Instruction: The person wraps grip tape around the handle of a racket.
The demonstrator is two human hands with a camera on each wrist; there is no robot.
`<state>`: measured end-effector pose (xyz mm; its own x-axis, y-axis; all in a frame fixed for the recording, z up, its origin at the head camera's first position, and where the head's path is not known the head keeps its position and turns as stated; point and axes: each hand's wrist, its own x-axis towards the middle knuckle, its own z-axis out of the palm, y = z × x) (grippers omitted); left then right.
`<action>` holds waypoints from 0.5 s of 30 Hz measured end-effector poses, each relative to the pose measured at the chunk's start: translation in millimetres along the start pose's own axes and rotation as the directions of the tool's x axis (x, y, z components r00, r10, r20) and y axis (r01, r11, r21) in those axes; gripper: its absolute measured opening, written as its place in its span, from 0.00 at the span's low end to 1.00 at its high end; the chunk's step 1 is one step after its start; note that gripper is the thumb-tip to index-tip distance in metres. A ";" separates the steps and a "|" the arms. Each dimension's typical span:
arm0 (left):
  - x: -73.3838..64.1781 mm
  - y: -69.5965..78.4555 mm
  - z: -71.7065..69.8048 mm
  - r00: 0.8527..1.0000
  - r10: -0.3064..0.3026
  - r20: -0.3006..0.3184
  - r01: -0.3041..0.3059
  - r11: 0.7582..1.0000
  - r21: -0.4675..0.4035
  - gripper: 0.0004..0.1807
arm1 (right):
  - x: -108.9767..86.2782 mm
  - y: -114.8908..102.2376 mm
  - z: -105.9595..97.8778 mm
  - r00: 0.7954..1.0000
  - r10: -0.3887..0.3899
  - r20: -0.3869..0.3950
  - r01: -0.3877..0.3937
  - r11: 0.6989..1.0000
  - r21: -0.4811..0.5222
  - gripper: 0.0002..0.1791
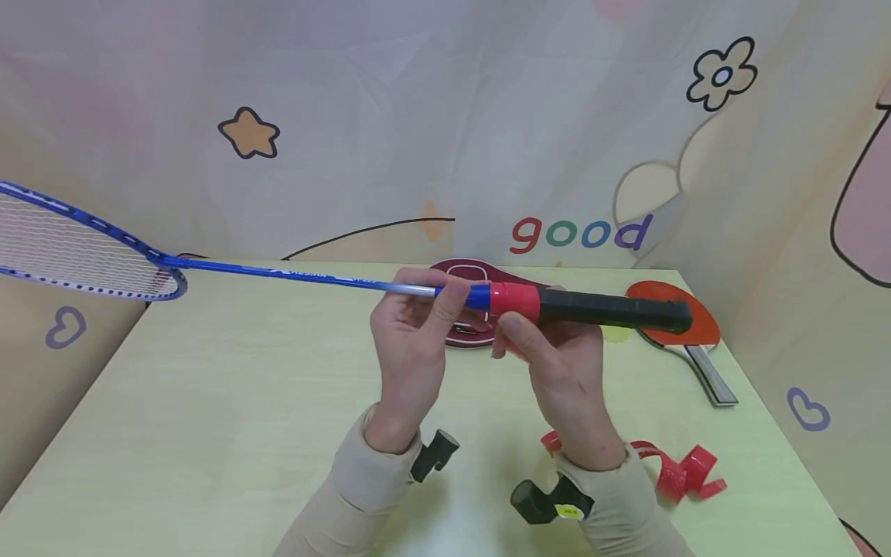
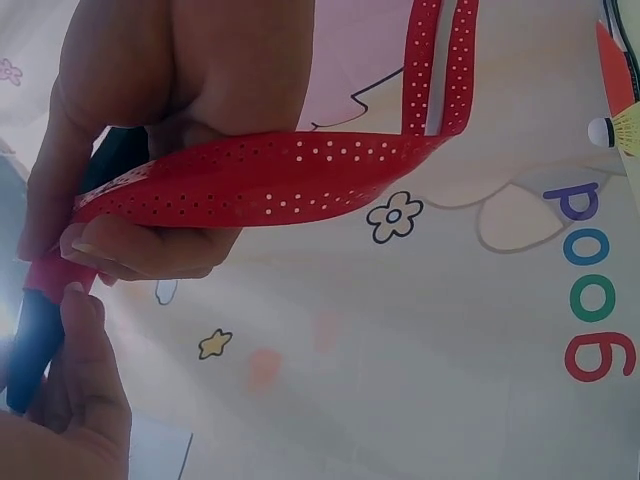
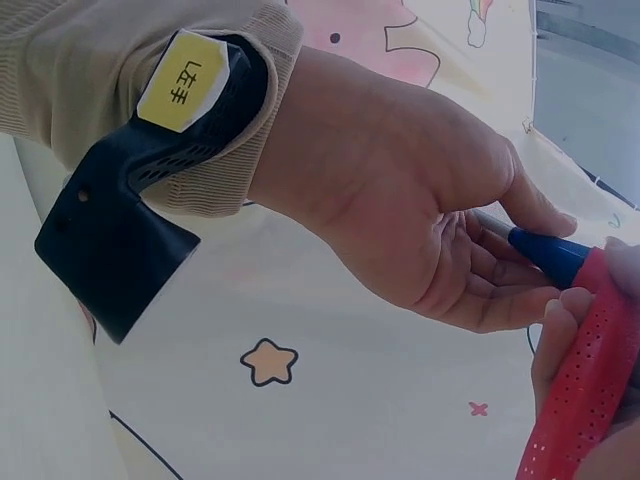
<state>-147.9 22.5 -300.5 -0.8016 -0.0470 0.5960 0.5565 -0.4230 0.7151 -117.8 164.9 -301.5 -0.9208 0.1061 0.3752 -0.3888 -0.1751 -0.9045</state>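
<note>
A blue badminton racket (image 1: pixel 306 275) is held level above the table, its head to the left and black handle (image 1: pixel 616 309) to the right. My left hand (image 1: pixel 412 348) pinches the blue cone at the top of the handle between thumb and fingers. Red perforated grip tape (image 1: pixel 515 300) is wrapped round the handle just beside that cone. My right hand (image 1: pixel 567 375) holds the wrapped part, thumb in front and fingers behind. From the right hand the loose tape (image 2: pixel 270 180) runs off in a strip, and its curled end (image 1: pixel 674 473) lies on the table.
At the back of the table (image 1: pixel 230 402) lies a dark red case (image 1: pixel 487 269), partly hidden by the hands. A red table tennis bat (image 1: pixel 696 329) lies at the right edge, beside a yellow shuttlecock (image 2: pixel 626 130). A printed curtain (image 1: pixel 390 116) hangs behind.
</note>
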 end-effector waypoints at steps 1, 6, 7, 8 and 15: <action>0.0 -0.1 -0.1 1.000 -0.009 0.007 0.009 1.000 0.000 0.29 | 0.6 0.3 -0.2 1.000 -0.003 -0.001 0.003 1.000 0.007 0.14; 0.2 -0.5 0.7 0.998 -0.024 0.063 0.026 0.999 -0.027 0.28 | 0.7 0.6 -1.8 0.999 -0.005 -0.035 0.005 1.000 0.004 0.11; 0.1 -0.3 1.0 0.997 -0.024 0.074 0.027 0.999 -0.035 0.26 | 0.5 0.3 -2.0 0.999 -0.004 -0.041 0.004 1.000 0.005 0.11; 0.0 -0.3 1.4 0.996 -0.022 0.087 0.026 0.999 -0.044 0.25 | 0.3 0.1 -2.3 0.999 -0.001 -0.044 0.002 1.000 0.009 0.11; -0.8 1.0 3.3 0.992 0.017 0.124 -0.005 0.996 -0.094 0.18 | 0.4 -0.5 -2.2 0.998 0.036 -0.049 -0.034 0.999 0.037 0.13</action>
<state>-146.0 25.2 -299.1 -0.7588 0.0587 0.6487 0.5377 -0.5057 0.6746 -117.9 167.2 -301.4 -0.9317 0.1471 0.3321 -0.3579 -0.2144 -0.9088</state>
